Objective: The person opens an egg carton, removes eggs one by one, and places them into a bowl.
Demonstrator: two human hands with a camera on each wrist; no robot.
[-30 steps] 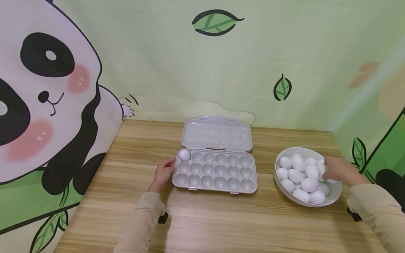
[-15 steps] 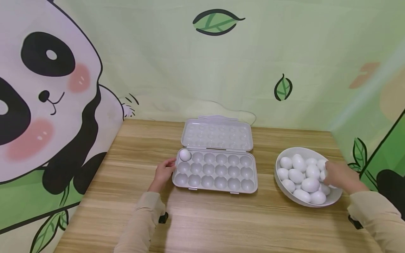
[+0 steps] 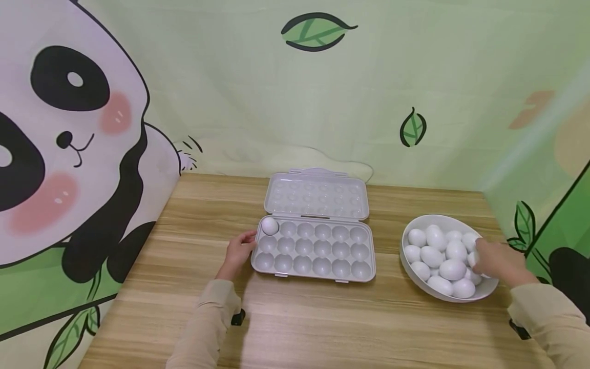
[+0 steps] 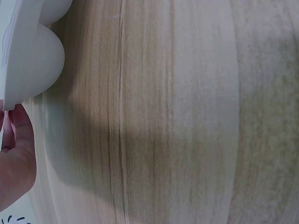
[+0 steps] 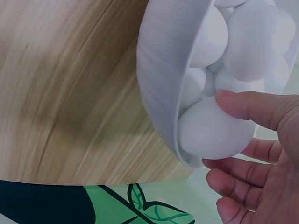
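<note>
A white egg tray (image 3: 313, 279) with a hinged lid (image 3: 316, 197) lies opened flat on the table, one egg (image 3: 269, 226) in its back left cup. My left hand (image 3: 240, 251) pinches the tray's left edge; in the left wrist view its fingers (image 4: 23, 133) reach under the rim. To the right, a white bowl (image 3: 426, 291) holds several white eggs (image 3: 431, 256). Inside its right side my right hand (image 3: 500, 260) grips one egg (image 5: 215, 130), thumb on top and fingers beneath, as the right wrist view shows.
The wooden table (image 3: 295, 328) backs onto a fabric wall (image 3: 221, 102) printed with a panda and leaves. Table surface lies between tray and bowl and in front of both. Other eggs crowd the bowl around the right hand.
My right hand has shifted slightly to the right within the bowl, around an egg at its right side. The left hand and the tray have stayed in place.
</note>
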